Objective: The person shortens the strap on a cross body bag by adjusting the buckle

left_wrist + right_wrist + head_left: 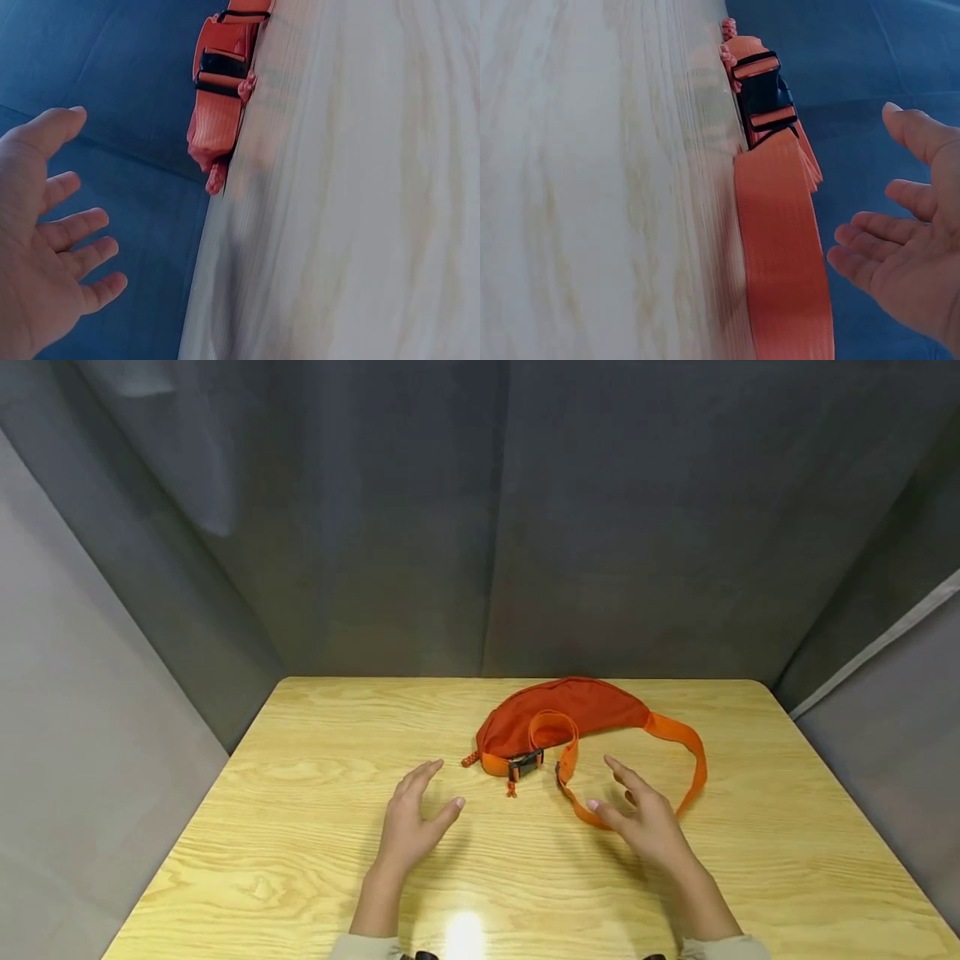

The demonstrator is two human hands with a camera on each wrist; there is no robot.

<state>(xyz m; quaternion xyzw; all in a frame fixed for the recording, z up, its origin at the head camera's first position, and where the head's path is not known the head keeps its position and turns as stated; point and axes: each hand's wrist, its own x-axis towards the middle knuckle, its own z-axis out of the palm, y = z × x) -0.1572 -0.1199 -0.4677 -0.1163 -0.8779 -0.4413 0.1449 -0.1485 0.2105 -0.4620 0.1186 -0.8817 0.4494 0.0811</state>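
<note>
A red waist pack (570, 710) lies toward the back of the table, its orange strap (693, 752) looped out to the right and front. The black buckle (527, 764) is fastened near the pack's left end, also large in the right wrist view as a dark buckle (761, 90). My left hand (411, 822) hovers in front and to the left of the pack, fingers spread and holding nothing. Over the strap's front loop hangs my right hand (647, 818), thumb and fingers apart, also holding nothing. Both palms face inward.
The light wood table (300, 860) ends at a dark grey curtain (390, 527) behind it. Grey panels stand at the left (90, 710) and right (892, 743). A bright light reflection shows on the table's front.
</note>
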